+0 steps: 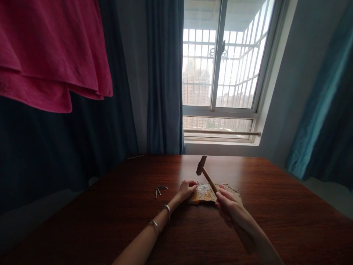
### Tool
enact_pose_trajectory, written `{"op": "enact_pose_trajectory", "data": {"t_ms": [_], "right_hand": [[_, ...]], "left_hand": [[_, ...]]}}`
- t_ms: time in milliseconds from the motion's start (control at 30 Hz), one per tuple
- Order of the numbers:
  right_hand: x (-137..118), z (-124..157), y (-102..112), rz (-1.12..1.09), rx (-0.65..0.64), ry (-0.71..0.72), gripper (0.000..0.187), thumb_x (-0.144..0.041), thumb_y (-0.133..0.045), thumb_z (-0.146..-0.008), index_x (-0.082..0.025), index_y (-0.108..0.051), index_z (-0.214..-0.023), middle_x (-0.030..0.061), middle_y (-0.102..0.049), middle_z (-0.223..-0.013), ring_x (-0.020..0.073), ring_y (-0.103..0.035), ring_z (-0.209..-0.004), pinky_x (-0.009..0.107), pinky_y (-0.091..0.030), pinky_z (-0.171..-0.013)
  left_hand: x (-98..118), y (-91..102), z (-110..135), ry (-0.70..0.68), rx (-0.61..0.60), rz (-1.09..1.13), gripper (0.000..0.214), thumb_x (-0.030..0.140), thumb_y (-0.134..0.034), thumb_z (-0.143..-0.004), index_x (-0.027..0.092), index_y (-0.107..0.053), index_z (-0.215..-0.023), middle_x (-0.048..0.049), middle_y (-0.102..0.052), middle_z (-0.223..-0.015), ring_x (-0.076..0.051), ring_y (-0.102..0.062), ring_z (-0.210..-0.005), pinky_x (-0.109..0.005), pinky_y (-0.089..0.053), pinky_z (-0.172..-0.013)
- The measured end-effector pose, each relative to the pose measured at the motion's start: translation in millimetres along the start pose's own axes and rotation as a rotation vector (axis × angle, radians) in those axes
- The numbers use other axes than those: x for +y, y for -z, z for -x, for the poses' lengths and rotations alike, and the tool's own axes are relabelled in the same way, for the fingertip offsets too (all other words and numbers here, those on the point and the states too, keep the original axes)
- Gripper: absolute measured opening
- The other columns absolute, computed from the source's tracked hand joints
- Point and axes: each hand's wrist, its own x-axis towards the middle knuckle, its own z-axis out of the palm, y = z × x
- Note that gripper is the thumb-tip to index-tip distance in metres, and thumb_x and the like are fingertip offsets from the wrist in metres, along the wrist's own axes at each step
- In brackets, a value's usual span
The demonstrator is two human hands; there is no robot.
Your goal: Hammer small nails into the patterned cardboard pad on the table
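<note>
My right hand (pixel 227 202) is closed round the wooden handle of a small hammer (pixel 203 170), whose metal head is raised above a small wooden board (pixel 203 194) on the table. My left hand (pixel 186 188) pinches a thin upright nail (pixel 197 184) against the board's left edge, fingers pressed together. Two bracelets sit on my left wrist. The board's top looks speckled with many small marks. A second wooden piece with a notched edge (pixel 231 188) lies partly hidden behind my right hand.
Several loose nails (pixel 159 190) lie on the dark wooden table (pixel 110 221) left of my left hand. Behind the table are a barred window (pixel 220 73), blue curtains (pixel 164 92) and a hanging red cloth (pixel 52 55) at upper left.
</note>
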Motion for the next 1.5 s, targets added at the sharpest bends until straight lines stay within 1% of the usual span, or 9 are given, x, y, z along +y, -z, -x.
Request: {"op": "enact_pose_trajectory", "data": {"t_ms": [167,300,467,567,700,967,1100,1333,1500], "right_hand": [[4,4,-3,0.050,0.003,-0.046,0.037,-0.052,-0.050,-0.078,-0.022,-0.045,-0.100,-0.0070,-0.045,-0.064,0.0008,-0.032,-0.030,0.012,-0.019,-0.024],[6,4,-4,0.042,0.005,0.017,0.037,-0.051,-0.048,-0.080,-0.023,-0.045,-0.105,-0.0074,-0.043,-0.064,0.0003,-0.030,-0.029,0.012,-0.020,-0.024],[14,-3,-1,0.085,-0.006,-0.021,0.036,-0.050,-0.049,-0.079,-0.020,-0.046,-0.100,-0.0064,-0.045,-0.064,0.0010,-0.032,-0.028,0.013,-0.020,-0.022],[16,-5,-2,0.069,-0.003,0.001,0.039,-0.051,-0.048,-0.080,-0.021,-0.045,-0.106,-0.0063,-0.046,-0.065,0.0014,-0.033,-0.028,0.013,-0.020,-0.022],[17,-5,-5,0.063,0.012,0.014,0.043,-0.050,-0.048,-0.079,-0.021,-0.045,-0.110,-0.0072,-0.044,-0.063,0.0012,-0.031,-0.027,0.013,-0.021,-0.022],[17,-9,-3,0.075,0.019,0.049,0.041,-0.051,-0.048,-0.079,-0.021,-0.045,-0.106,-0.0079,-0.044,-0.062,0.0017,-0.033,-0.027,0.013,-0.023,-0.022],[18,-10,-1,0.102,-0.014,0.019,0.041,-0.052,-0.050,-0.078,-0.019,-0.047,-0.102,-0.0081,-0.045,-0.060,0.0011,-0.032,-0.026,0.013,-0.020,-0.021],[14,-6,-4,0.085,0.004,0.055,0.044,-0.052,-0.048,-0.079,-0.021,-0.045,-0.110,-0.0078,-0.045,-0.063,0.0014,-0.033,-0.027,0.013,-0.023,-0.021],[17,-7,-5,0.080,-0.005,-0.002,0.049,-0.053,-0.051,-0.076,-0.019,-0.045,-0.111,-0.0079,-0.045,-0.061,0.0014,-0.032,-0.026,0.013,-0.022,-0.021]], "left_hand": [[2,0.8,1,-0.004,-0.009,-0.010,0.026,0.029,-0.055,-0.073,0.012,-0.072,-0.083,-0.0069,-0.071,-0.080,-0.018,-0.062,-0.074,-0.025,-0.045,-0.064],[3,1.3,1,0.002,-0.002,0.006,0.025,0.028,-0.056,-0.073,0.011,-0.072,-0.084,-0.0075,-0.071,-0.081,-0.018,-0.063,-0.074,-0.025,-0.045,-0.064],[2,0.4,0,0.011,-0.025,0.003,0.026,0.028,-0.055,-0.074,0.011,-0.072,-0.084,-0.0073,-0.071,-0.081,-0.018,-0.063,-0.073,-0.025,-0.045,-0.064],[0,-0.4,0,0.003,-0.025,0.005,0.026,0.028,-0.055,-0.074,0.012,-0.072,-0.086,-0.0070,-0.071,-0.082,-0.018,-0.063,-0.074,-0.024,-0.045,-0.065],[-2,-1.0,0,-0.005,-0.014,-0.022,0.026,0.027,-0.055,-0.074,0.012,-0.072,-0.085,-0.0069,-0.072,-0.082,-0.018,-0.063,-0.074,-0.024,-0.045,-0.066],[-1,-0.2,0,-0.010,-0.021,-0.027,0.025,0.026,-0.054,-0.073,0.012,-0.072,-0.084,-0.0067,-0.072,-0.081,-0.018,-0.063,-0.074,-0.025,-0.046,-0.066],[3,1.5,1,0.002,-0.025,-0.048,0.025,0.026,-0.055,-0.072,0.013,-0.073,-0.084,-0.0069,-0.072,-0.084,-0.019,-0.063,-0.075,-0.026,-0.046,-0.068],[5,2.3,2,-0.005,-0.017,-0.058,0.025,0.028,-0.056,-0.072,0.013,-0.073,-0.084,-0.0065,-0.072,-0.085,-0.019,-0.063,-0.079,-0.027,-0.046,-0.073],[4,2.8,1,-0.006,-0.024,-0.084,0.024,0.026,-0.056,-0.072,0.014,-0.073,-0.084,-0.0062,-0.071,-0.086,-0.019,-0.062,-0.078,-0.027,-0.046,-0.074]]}}
